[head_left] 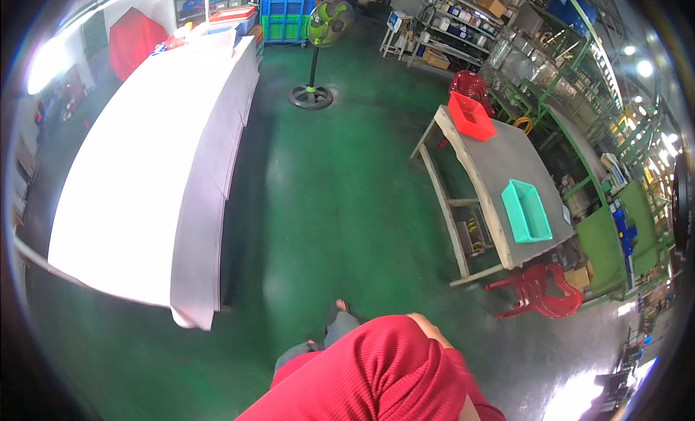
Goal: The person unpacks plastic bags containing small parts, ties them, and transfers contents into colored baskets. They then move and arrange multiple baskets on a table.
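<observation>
My two arms, in ribbed red sleeves [362,367], come in from the lower edge and overlap in front of my body. Beyond the fold of cloth, a part of one hand [432,330] shows beside the sleeve. Which hand this is I cannot tell, and its fingers are mostly hidden. A second small strip of bare skin [469,410] appears between the sleeves at the bottom edge. No held object can be seen. Below the arms, grey trouser legs [340,327] and part of a foot [341,305] stand on the green floor.
On the left stretches a long table with a white cover [130,182]. To the right, a grey-topped table [499,160] bears a red bin [471,118] and a teal bin [527,212]. Red plastic chairs [539,291] stand beside it. Ahead are a pedestal fan [313,73] and shelves [460,26].
</observation>
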The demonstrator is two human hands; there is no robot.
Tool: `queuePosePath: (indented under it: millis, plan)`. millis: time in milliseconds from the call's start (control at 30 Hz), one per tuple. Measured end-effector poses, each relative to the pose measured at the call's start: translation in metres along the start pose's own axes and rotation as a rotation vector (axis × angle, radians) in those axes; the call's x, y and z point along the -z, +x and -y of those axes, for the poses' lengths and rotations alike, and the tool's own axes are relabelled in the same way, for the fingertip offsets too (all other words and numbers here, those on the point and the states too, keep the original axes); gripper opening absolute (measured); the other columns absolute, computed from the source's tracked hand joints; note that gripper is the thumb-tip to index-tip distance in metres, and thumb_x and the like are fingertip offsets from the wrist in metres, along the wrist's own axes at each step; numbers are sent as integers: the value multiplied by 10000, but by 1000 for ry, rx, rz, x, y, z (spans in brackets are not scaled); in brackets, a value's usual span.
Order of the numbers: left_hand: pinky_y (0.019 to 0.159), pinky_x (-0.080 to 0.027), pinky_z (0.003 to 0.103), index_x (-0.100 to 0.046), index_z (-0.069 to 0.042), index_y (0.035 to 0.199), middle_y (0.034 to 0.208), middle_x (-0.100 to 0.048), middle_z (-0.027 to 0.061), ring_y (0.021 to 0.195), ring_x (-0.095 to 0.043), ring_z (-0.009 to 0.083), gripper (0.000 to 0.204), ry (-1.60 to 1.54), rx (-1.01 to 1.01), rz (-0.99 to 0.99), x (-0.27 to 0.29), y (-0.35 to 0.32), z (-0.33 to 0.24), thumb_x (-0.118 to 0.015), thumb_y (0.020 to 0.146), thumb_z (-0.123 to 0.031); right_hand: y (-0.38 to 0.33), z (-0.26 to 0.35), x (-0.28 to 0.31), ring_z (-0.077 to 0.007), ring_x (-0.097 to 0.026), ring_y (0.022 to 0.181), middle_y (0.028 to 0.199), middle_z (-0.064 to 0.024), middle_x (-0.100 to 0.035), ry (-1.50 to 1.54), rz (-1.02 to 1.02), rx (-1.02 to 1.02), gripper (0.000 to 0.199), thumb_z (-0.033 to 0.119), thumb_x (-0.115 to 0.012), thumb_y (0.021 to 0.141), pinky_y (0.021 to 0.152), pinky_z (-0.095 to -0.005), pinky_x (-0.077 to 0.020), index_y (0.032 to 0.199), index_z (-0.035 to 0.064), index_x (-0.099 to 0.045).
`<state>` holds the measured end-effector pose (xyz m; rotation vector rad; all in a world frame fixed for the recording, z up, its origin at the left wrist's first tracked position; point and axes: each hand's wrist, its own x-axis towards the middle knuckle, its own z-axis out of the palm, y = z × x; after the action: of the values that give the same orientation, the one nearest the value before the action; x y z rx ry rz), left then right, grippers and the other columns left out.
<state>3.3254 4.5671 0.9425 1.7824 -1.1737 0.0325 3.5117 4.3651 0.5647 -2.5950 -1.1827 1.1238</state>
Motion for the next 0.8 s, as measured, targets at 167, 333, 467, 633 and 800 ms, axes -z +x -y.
queuePosePath:
  millis: [167,333,467,633,800]
  plan:
    - [860,-437,428,-579,-25,1009,1100,-551,176,1046,-512,329,330,15,-27,0,132,-61,77,-515,818,-286,186,-119,10,-166,-610,652,677,-34,-628,-131,428,-475,200,274,-553,746,601,-337,-478,708,101,-645]
    - [862,-437,427,-578,-25,1005,1107,-546,173,1051,-508,325,325,127,43,-104,266,-105,133,-525,813,-281,395,86,191,-270,-605,897,944,-79,-641,-721,453,69,204,94,-593,679,756,-369,-505,872,95,-660]
    - [863,-437,427,-578,-25,1002,1112,-542,171,1056,-506,321,320,219,35,-209,369,-137,165,-534,809,-276,548,265,294,-142,-591,607,740,-45,-647,26,-89,163,166,124,-561,779,578,-298,-473,904,49,-641]
    - [864,-437,426,-578,-25,998,1119,-538,169,1062,-502,316,315,367,165,-341,501,-230,209,-544,804,-271,655,520,373,-129,-599,692,799,-80,-646,141,-6,638,240,114,-530,824,656,-261,-481,1030,12,-597]
    - [873,-431,421,-563,-27,1042,1125,-536,147,1036,-515,321,318,461,578,-601,623,-451,253,-535,819,-252,814,509,381,-131,-597,694,803,-68,-643,120,14,606,244,115,-538,821,656,-268,-479,1037,13,-589]
